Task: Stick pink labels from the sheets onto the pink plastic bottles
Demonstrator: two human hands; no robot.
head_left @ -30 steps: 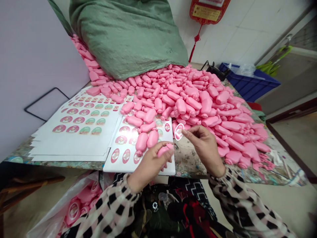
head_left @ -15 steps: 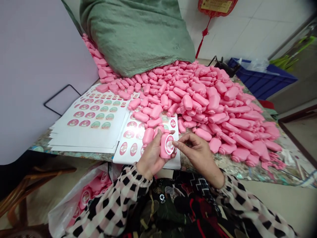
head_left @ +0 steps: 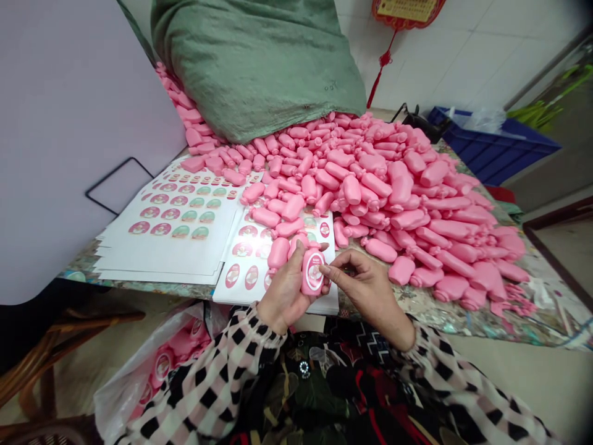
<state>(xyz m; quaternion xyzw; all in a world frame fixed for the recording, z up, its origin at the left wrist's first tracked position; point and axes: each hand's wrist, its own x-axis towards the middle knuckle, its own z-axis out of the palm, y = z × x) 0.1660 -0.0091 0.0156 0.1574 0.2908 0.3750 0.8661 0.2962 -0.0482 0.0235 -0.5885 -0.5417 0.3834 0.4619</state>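
Pale tiled wall (head_left: 435, 62) rose behind the surface (head_left: 417, 306), where a heap of pink bottles (head_left: 398, 185) spread from the far edge toward the right corner and sheets of stickers (head_left: 185, 259) lay along the left. Over the middle of the near edge, the left hand (head_left: 287, 290) held one bottle (head_left: 305, 285), its long axis roughly front to back, neck toward the far edge, oval label (head_left: 315, 272) facing up. At the label's right side, the right hand (head_left: 370, 290) kept its fingers narrow; whether they gripped it, I couldn't tell.
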